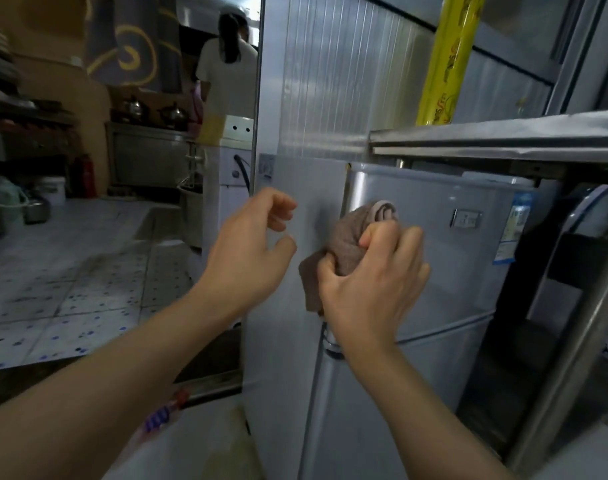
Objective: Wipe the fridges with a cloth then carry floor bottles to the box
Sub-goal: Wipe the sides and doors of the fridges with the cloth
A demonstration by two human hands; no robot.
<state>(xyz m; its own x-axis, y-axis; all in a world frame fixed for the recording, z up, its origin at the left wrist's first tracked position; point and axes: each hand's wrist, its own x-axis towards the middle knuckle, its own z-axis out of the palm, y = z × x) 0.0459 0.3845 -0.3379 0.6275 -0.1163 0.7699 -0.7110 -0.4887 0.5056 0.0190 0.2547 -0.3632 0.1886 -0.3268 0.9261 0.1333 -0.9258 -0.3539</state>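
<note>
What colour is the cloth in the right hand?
Dull pinkish-brown cloth, bunched in the right hand; head view.

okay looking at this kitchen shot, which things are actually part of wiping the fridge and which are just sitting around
Part of the job: brown cloth, gripped by the right hand; silver fridge it presses on; left hand, holding nothing.

Just lying about: yellow wrap roll on the steel shelf; red fire extinguisher; white bucket.
</note>
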